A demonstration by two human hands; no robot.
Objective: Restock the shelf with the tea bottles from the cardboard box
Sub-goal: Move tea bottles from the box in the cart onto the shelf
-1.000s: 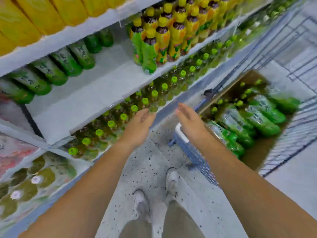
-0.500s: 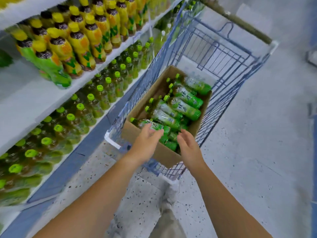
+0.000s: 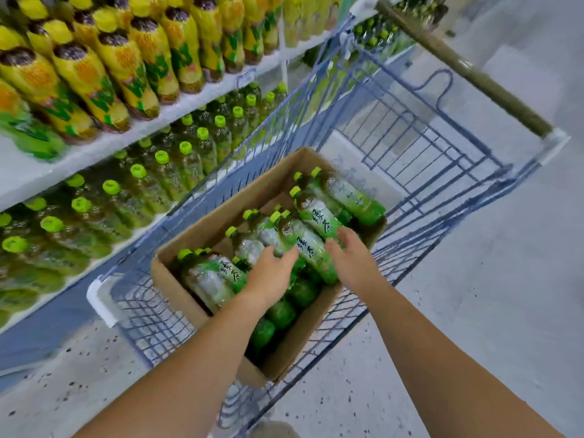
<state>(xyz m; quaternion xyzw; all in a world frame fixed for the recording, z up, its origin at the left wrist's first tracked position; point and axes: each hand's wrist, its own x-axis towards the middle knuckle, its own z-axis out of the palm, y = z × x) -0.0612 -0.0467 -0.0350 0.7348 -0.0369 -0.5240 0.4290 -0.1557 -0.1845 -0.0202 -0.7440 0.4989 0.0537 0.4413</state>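
Note:
A cardboard box [image 3: 218,221] lies in a blue wire cart and holds several green-labelled tea bottles lying on their sides. Both my hands are down in the box. My left hand [image 3: 268,276] lies with fingers stretched over the bottles, its fingertips against one tea bottle [image 3: 308,248]. My right hand [image 3: 352,257] is at that bottle's other side, fingers loosely bent and touching it, with no clear grip. The shelf [image 3: 22,175] at the left has a bare white patch beside green bottles [image 3: 34,140].
The cart [image 3: 410,137] stands close against the shelving, its handle [image 3: 474,74] at the far end. Yellow-labelled bottles [image 3: 126,64] fill the upper shelf and green-capped bottles [image 3: 164,172] the shelf below. Speckled floor lies to the right and near my feet.
My view swung from the shelf to the cart. Both hands moved forward from the box's near edge deeper into it and now flank one bottle.

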